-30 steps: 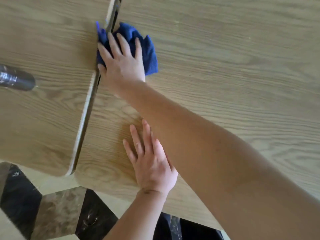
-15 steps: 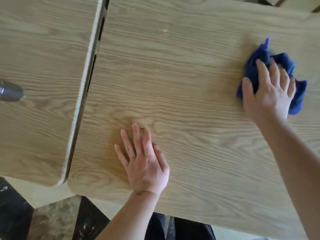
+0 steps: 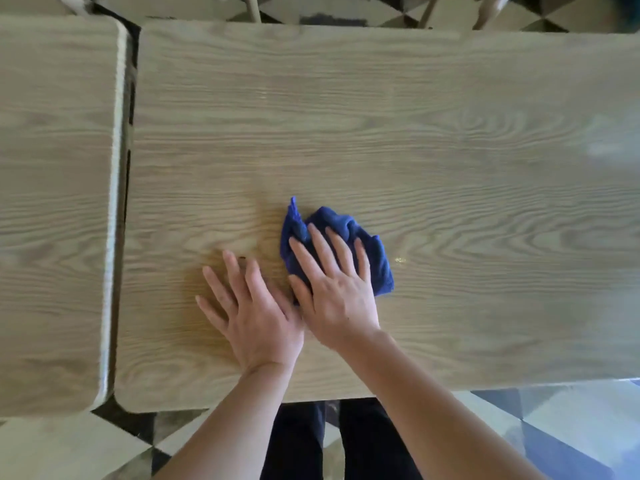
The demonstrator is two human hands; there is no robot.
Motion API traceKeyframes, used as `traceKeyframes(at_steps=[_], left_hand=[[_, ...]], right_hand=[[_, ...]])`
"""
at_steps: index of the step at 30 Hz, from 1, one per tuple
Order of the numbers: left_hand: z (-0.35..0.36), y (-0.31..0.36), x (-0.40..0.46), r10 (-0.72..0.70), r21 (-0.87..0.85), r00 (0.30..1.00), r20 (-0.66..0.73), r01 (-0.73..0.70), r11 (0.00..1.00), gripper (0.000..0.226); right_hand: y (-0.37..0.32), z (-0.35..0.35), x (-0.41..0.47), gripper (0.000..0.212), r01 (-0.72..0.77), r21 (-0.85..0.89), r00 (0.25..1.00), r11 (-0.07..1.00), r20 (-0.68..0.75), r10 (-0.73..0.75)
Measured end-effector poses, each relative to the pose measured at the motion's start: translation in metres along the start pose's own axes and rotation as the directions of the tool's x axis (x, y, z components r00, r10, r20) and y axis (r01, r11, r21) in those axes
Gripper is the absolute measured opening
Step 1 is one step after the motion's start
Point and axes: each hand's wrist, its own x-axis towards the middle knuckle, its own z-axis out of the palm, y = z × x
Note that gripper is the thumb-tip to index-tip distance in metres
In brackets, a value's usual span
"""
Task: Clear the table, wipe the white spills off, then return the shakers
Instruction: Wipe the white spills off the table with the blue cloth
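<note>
Nearest, the left hand (image 3: 256, 317) is lying spread flat on the table (image 3: 450, 168), probably steadying the person. Just beside it, the right hand (image 3: 337, 289) is pressing open fingers on the blue cloth (image 3: 346, 226) for wiping. Farther, nothing is blocking; no shakers are showing.

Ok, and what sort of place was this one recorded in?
Probably a café or dining room: two light wood-grain tables pushed side by side, pale chair legs beyond the far edge, and a chequered dark-and-cream tiled floor. The right hand presses a crumpled blue cloth on the tabletop.
</note>
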Motion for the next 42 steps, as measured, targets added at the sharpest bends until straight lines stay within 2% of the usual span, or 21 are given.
traceKeyframes(at_steps=[4, 7, 11, 15, 18, 21, 26, 29, 33, 38, 42], left_hand=[[-0.002, -0.002, -0.002, 0.009, -0.037, 1.0, -0.015, -0.009, 0.999, 0.046], [-0.005, -0.001, -0.001, 0.018, -0.02, 0.999, 0.029, -0.017, 1.0, 0.049], [-0.019, 0.0, -0.005, 0.121, 0.072, 0.977, 0.178, -0.135, 0.988, 0.055], [-0.026, 0.015, -0.033, 0.216, 0.189, 0.909, 0.356, -0.296, 0.936, 0.064], [-0.014, 0.045, -0.07, 0.245, 0.219, 0.856, 0.455, -0.375, 0.901, 0.074], [0.002, 0.085, -0.101, 0.228, 0.221, 0.831, 0.507, -0.381, 0.898, 0.079], [0.031, 0.148, -0.143, 0.224, 0.242, 0.824, 0.521, -0.394, 0.887, 0.075], [0.05, 0.194, -0.175, 0.228, 0.24, 0.804, 0.55, -0.413, 0.878, 0.073], [0.085, 0.247, -0.215, 0.292, 0.201, 0.776, 0.559, -0.468, 0.86, 0.076], [0.116, 0.305, -0.241, 0.326, 0.179, 0.74, 0.588, -0.513, 0.84, 0.087], [0.129, 0.35, -0.253, 0.369, 0.249, 0.729, 0.576, -0.587, 0.77, 0.074]], right_hand=[[0.028, -0.005, -0.065, 0.057, -0.082, -0.047, 0.994, 0.995, 0.063, 0.085], [0.053, -0.009, -0.105, 0.058, -0.166, -0.093, 0.979, 0.982, 0.105, 0.176], [0.073, -0.014, -0.135, 0.059, -0.232, -0.107, 0.96, 0.967, 0.135, 0.245], [0.091, -0.025, -0.147, 0.059, -0.245, -0.061, 0.954, 0.968, 0.163, 0.252], [0.114, -0.031, -0.158, 0.055, -0.295, 0.037, 0.946, 0.955, 0.151, 0.286], [0.148, -0.037, -0.173, 0.053, -0.34, 0.064, 0.938, 0.938, 0.093, 0.333], [0.233, -0.047, -0.199, 0.051, -0.334, 0.058, 0.943, 0.941, 0.026, 0.333], [0.285, -0.054, -0.211, 0.051, -0.301, 0.077, 0.953, 0.95, 0.039, 0.299], [0.342, -0.067, -0.223, 0.049, -0.264, 0.126, 0.964, 0.956, 0.013, 0.264], [0.41, -0.082, -0.236, 0.049, -0.321, 0.164, 0.946, 0.933, 0.0, 0.325], [0.455, -0.096, -0.243, 0.049, -0.377, 0.174, 0.922, 0.91, -0.019, 0.386]])
